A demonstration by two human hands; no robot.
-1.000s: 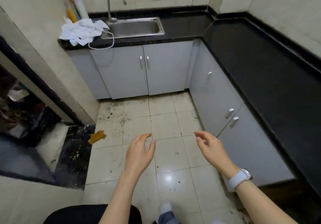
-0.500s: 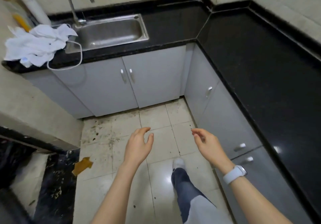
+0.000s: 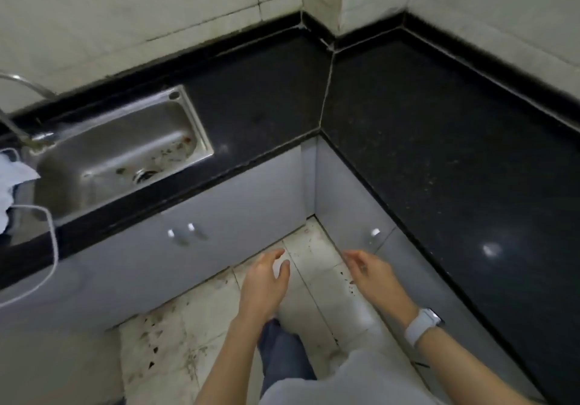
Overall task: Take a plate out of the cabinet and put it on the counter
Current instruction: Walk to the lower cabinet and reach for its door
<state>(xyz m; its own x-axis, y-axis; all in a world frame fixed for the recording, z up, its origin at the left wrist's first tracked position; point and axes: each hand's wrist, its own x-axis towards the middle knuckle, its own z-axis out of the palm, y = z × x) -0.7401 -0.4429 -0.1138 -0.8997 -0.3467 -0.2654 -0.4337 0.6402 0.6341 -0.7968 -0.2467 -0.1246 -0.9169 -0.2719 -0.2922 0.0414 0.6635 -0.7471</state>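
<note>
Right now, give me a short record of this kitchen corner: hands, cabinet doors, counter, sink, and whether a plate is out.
left hand: bare, open, holding nothing, over the floor
right hand: bare, open, empty, white wristband on wrist
grey cabinet doors: all closed
black stone counter: no plate on it
stainless steel sink: stained, no dishes
white cloth: left of sink
plate: none visible
</note>
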